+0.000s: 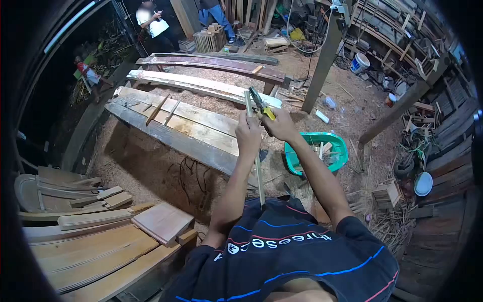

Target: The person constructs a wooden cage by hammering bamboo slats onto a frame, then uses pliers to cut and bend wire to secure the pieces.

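My left hand [249, 128] is closed around a long thin wooden strip [259, 178], which runs from just above my fingers down toward my shirt. In my right hand [282, 125] is a pair of pliers with yellow and dark handles [268, 112]. Their dark head points up and left, close beside the upper end of the strip. Both arms reach forward, the hands nearly side by side. Beyond them lies a bench of pale planks [196, 123] with a few short wood pieces on it.
A green basin [343, 160] with wood offcuts stands at the right. Wooden panels [90, 246] are stacked at lower left. Wooden posts [322, 65] rise on the right side. People [153, 22] are at the back and left. Sawdust and scraps cover the floor.
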A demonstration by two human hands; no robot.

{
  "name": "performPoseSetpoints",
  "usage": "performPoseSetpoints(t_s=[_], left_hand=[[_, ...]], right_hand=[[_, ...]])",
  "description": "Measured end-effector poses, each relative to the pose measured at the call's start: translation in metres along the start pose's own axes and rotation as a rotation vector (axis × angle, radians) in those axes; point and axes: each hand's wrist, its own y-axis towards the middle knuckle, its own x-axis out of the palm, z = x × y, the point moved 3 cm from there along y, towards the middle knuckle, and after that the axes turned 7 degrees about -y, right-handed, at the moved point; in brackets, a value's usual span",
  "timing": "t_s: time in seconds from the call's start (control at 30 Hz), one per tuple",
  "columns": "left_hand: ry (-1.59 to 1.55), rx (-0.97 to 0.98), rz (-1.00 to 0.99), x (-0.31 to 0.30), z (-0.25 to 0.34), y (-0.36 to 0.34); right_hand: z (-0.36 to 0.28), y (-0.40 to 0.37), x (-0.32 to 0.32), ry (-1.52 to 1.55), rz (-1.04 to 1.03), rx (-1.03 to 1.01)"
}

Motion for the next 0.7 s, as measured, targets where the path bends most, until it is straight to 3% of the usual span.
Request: performPoseSetpoints(t_s=[0.13,0.27,0.43,0.57,0.67,0.7], left_hand=[[-0.342,-0.364,-0.176,-0.004,-0.009,-0.008],[-0.471,-0.574,-0.234,0.000,-0.015,-0.053],[-0.400,-0.509,-0.216,0.011,-0.012,-0.056],[-0.428,-0.529,-0.250,0.012,-0.013,-0.066],[-0.319,-0.458,-0.277,0.015,-0.002,-0.073],[-0.267,-0.425,-0.283,0.017,0.003,-0.075]], right_hand=[[0.013,-0.002,0.001,-0.074,0.196,-0.141],[0.004,-0.015,-0.012,0.144,0.177,-0.017],[0.028,-0.021,0.002,0.336,0.188,0.197],[0.013,-0.033,-0.019,0.198,0.280,0.062],[0.002,-0.047,-0.034,-0.224,0.489,-0.162],[0.002,-0.050,-0.035,-0.235,0.517,-0.153]])
